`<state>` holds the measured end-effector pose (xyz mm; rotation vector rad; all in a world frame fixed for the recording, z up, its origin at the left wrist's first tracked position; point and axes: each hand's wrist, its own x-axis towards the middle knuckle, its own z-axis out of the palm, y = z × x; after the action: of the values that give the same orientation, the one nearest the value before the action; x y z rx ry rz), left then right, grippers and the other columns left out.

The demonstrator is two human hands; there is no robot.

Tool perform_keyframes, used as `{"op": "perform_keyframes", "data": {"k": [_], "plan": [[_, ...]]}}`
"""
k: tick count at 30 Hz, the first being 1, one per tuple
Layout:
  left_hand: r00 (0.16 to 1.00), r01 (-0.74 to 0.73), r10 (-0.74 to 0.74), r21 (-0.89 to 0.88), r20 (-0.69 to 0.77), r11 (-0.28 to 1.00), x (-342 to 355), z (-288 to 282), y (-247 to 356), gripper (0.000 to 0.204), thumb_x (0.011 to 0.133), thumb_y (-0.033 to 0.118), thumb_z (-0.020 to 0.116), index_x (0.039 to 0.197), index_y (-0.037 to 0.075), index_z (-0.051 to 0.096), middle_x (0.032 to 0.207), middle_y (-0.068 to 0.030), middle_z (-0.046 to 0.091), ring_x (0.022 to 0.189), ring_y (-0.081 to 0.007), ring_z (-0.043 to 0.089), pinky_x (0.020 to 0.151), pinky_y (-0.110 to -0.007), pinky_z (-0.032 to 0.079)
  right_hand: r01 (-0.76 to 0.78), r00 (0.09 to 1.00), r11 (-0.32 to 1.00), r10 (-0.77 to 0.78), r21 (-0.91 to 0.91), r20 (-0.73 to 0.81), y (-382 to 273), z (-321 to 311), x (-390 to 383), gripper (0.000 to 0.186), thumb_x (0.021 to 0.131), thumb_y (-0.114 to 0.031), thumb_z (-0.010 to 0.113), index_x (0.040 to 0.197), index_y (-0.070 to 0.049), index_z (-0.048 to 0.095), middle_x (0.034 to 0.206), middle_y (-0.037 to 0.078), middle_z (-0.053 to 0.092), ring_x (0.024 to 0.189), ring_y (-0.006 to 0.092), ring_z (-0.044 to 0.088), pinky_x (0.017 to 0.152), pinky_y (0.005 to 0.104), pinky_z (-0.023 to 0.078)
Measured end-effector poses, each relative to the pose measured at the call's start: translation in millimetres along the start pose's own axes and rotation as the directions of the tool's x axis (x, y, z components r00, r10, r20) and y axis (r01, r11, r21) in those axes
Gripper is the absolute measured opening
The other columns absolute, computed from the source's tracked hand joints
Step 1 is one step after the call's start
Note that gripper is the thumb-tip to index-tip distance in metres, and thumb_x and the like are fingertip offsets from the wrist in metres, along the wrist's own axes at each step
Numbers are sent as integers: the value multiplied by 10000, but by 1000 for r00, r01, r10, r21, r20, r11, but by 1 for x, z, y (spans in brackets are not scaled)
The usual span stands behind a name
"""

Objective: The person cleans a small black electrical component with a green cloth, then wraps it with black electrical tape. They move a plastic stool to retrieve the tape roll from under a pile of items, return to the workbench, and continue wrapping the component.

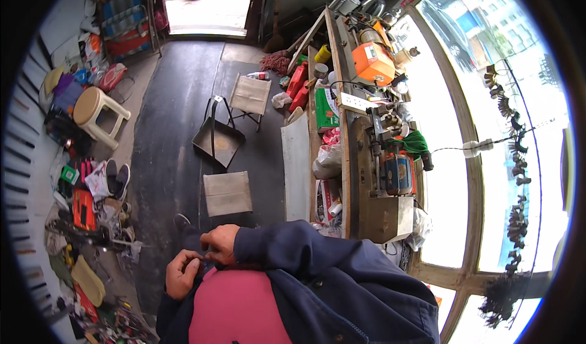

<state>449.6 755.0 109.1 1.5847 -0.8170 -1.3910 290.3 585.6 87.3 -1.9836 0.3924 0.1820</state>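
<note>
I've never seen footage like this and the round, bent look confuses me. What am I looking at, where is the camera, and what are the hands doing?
The one picture comes from a wide fisheye camera worn on a person's head, looking down, so straight edges curve. No machine: two bare hands. The left hand and right hand meet close to the body, pinching something too small to identify. Ahead on the dark floor stand a dustpan and two folding stools. A cluttered workbench runs along the window on the right, bearing an orange box.

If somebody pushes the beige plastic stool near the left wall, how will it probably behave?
The stool looks like thin moulded plastic, so it is probably light and would slide easily. It already stands tilted among clutter, so a push high up may tip it. Its splayed legs seem stiff, not floppy.
</note>
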Motion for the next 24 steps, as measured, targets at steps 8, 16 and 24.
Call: {"op": "perform_keyframes", "data": {"k": [8, 16, 24], "plan": [[995, -91, 82, 201, 52, 975, 53, -174, 24, 106, 985, 78, 588, 1020, -2, 649, 786, -22, 652, 718, -75, 594, 666, -255, 475, -84, 993, 995, 87, 48, -77, -57, 5, 164, 278, 858, -253, 721, 1050, -53, 702, 932, 190, 745, 921, 397, 710, 804, 488, 561], [963, -140, 229, 465, -143, 874, 75, -318, 42, 136, 931, 126, 639, 1015, 29, 683, 874, -170, 708, 793, -327, 707, 703, -377, 537, 91, 995, 996, -90, -25, 31, -103, 7, 306, 290, 890, -253, 717, 1104, -63, 674, 943, 211, 709, 927, 424, 684, 799, 495, 545], [960, 68, -2, 223, -281, 972, 119, -372, 41, 173, 937, 151, 659, 1076, 48, 672, 862, -114, 718, 776, -247, 699, 714, -350, 527, 73, 984, 997, -69, -20, 162, -101, -37, 425, 262, 872, -230, 745, 1015, -25, 667, 856, 195, 704, 822, 391, 697, 737, 442, 541]]}}
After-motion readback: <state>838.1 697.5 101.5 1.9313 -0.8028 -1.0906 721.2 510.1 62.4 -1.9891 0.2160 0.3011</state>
